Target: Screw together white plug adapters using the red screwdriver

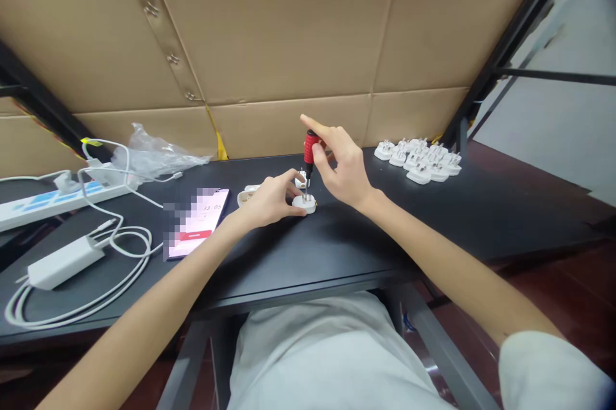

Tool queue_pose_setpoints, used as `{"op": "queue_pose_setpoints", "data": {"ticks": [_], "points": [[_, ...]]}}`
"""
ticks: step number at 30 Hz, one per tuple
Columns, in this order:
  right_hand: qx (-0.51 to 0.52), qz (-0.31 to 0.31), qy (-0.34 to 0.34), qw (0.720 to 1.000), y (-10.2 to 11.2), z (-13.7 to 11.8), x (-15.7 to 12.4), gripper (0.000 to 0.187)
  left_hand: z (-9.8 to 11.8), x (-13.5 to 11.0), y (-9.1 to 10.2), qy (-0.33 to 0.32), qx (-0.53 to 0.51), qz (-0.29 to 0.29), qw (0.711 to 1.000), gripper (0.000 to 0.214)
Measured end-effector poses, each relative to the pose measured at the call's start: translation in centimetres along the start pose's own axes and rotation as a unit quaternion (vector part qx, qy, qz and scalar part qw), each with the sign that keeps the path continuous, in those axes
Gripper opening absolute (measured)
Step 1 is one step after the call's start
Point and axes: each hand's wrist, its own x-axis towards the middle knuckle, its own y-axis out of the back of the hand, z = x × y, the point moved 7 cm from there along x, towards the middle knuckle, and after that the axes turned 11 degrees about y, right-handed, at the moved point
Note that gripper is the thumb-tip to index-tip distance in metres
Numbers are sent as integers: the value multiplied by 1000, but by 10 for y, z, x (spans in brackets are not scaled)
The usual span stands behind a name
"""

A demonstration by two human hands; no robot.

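Note:
With thumb and fingers, my left hand [275, 199] steadies a white plug [304, 205] on the black table, its prongs facing up. My right hand [344, 163] is closed around the red and black handle of a screwdriver [310, 148], index finger stretched out past the handle's top. The screwdriver stands nearly upright, its shaft reaching down to the plug between the prongs. Just behind lies another white plug piece [301, 179]. More white plug parts [248, 194] sit to the left, partly covered by my left hand.
At the back right stand several white plugs [423, 160], prongs up. A phone [199, 224] lies left of my hands. Farther left are a white charger [65, 262] with coiled cable, a power strip [62, 201] and a clear plastic bag [149, 153]. Cardboard [289, 31] walls the back.

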Motion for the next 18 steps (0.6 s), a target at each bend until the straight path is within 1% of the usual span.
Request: {"op": "queue_pose_setpoints", "data": {"ticks": [5,11,15,18], "points": [[8,32,-6,999,0,1,-3,26,3,-2,0,4,5,-7,1000,56],[11,35,-15,999,3,2,-1,33,3,-2,0,4,7,-2,1000,57],[52,29,-40,997,-1,6,-2,30,3,-2,1,5,7,-3,1000,57],[48,40,-61,996,-2,8,-4,30,3,-2,0,7,7,-6,1000,56]]}}
